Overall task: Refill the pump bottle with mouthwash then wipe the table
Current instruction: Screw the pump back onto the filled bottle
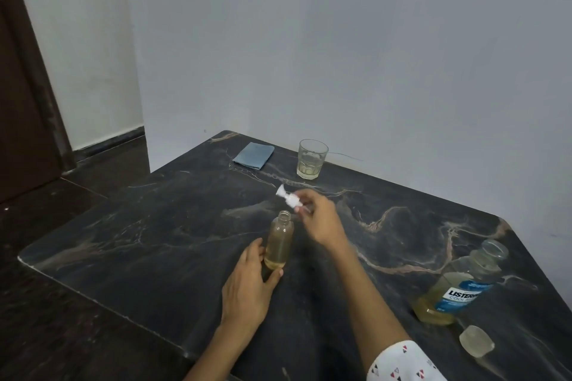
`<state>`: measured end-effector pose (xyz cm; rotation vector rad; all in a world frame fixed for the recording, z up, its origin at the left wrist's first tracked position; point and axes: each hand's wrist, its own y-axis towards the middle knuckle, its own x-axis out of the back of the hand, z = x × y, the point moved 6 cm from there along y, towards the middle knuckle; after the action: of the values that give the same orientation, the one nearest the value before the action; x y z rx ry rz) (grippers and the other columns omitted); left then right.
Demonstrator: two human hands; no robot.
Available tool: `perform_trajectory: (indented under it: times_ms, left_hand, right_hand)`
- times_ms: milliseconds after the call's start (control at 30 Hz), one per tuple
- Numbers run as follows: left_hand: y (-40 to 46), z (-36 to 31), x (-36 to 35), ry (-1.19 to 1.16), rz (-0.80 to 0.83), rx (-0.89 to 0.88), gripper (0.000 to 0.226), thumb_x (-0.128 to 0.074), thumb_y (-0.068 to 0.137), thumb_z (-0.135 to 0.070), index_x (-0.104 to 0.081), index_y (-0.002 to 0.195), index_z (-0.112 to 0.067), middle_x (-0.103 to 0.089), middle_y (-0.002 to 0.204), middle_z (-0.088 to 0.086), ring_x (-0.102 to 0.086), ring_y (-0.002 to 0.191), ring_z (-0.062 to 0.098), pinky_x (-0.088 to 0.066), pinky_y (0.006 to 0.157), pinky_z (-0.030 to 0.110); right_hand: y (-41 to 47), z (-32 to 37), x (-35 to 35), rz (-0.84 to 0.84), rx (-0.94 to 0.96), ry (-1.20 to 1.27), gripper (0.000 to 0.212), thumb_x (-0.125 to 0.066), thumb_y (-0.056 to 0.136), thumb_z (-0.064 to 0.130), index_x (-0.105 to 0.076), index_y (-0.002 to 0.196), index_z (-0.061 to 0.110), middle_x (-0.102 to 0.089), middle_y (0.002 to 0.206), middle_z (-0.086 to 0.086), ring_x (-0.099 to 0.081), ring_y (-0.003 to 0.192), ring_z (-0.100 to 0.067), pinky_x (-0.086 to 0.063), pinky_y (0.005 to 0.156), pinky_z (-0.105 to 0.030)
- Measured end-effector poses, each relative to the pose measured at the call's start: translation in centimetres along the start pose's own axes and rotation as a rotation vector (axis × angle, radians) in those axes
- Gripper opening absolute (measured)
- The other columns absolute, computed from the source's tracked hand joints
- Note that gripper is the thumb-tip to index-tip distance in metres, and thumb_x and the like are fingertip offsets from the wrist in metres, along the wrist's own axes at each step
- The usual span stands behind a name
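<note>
A dark marble table [148, 226] with pale brown and white veins fills the near and right part of the scene, its corners rounded and its far edge set against a plain grey-white wall [340, 40]. The wall steps back at a corner on the left, where a second stretch of wall [93, 56] runs to a dark brown wooden door frame [28, 86]. A dark skirting band [108, 141] lines its foot. The floor [62, 318] is dark polished stone. The light is dim and even, with soft reflections on the tabletop
</note>
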<state>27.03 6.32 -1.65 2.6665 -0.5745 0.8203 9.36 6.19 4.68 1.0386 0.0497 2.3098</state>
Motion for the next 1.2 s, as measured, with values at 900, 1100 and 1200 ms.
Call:
perform_trajectory:
  times_ms: [900,1100,1200]
  left_hand:
    - [-0.3,1.4,3.6,0.124,-0.121,0.032,0.042,-0.074,0.074,-0.045,-0.057,0.111,-0.032,-0.063,0.090,-0.019,-0.061,0.082,-0.005,-0.049,0.070,0.019]
    - [1.5,0.4,2.6,-0.250,-0.040,-0.088,0.072,-0.085,0.061,-0.040,-0.053,0.125,-0.030,-0.059,0.111,-0.019,-0.057,0.101,-0.005,-0.043,0.084,0.011]
    - [2.5,0.4,1.7,-0.347,-0.022,-0.110,0.077,-0.085,0.060,-0.035,-0.052,0.129,-0.025,-0.061,0.115,-0.016,-0.058,0.104,-0.006,-0.044,0.087,0.010]
  right_hand:
    - [-5.0,5.8,0.3,-0.115,0.163,0.801,0.035,-0.061,0.090,0.003,-0.050,0.112,0.028,-0.068,0.110,-0.003,-0.067,0.100,-0.019,-0.051,0.083,-0.024]
    - [-5.7,4.4,-1.3,-0.115,0.096,0.829,0.034,-0.062,0.089,0.004,-0.054,0.113,0.027,-0.070,0.104,0.002,-0.068,0.098,-0.016,-0.052,0.081,-0.023]
    - [-6.0,3.9,-1.7,-0.136,0.066,0.846,0.031,-0.063,0.089,0.004,-0.056,0.112,0.022,-0.070,0.104,-0.001,-0.067,0.099,-0.018,-0.051,0.085,-0.026]
